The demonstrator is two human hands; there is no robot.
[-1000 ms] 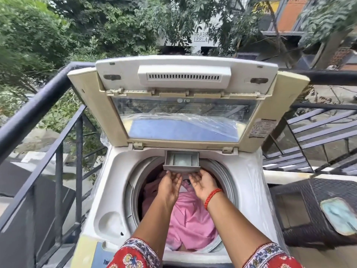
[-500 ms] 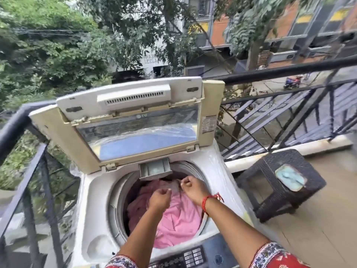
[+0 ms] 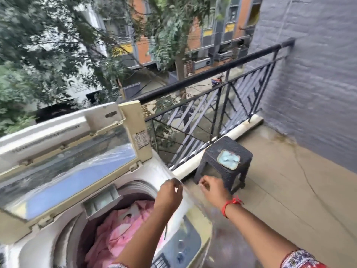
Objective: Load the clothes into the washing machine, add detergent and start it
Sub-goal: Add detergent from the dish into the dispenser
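Pink clothes (image 3: 117,235) lie heaped inside the drum of a top-loading washing machine (image 3: 48,246), below and to the near side of the left hand (image 3: 170,192); loading looks done. The grey detergent drawer (image 3: 102,204) stands pulled out at the drum's far rim, just beside the left hand on its left; something pale seems to lie in it, though blur prevents certainty. The lid (image 3: 77,157) is propped upright beyond the drawer. The control panel (image 3: 179,248) with its buttons sits beneath the left forearm, untouched.

The left hand hovers over the machine's right edge, fingers loosely curled, holding nothing that can be seen. The right hand (image 3: 214,190), with a red thread at the wrist, reaches out past the machine's side, fingers bent and partly parted, apparently empty; blur hides any small thing pinched there.

Beyond the right hand, near but not touching, stands a dark woven stool (image 3: 226,171) on the balcony floor; on its seat rests a small dish of pale blue powder (image 3: 229,159), probably the detergent, with what may be a spoon lying in it. A black railing (image 3: 212,74) runs behind.

Judgement: the detergent step is in hand. The next move calls for extending the right hand to the dish, lifting it level so that nothing spills, then carrying it back to the open drawer.
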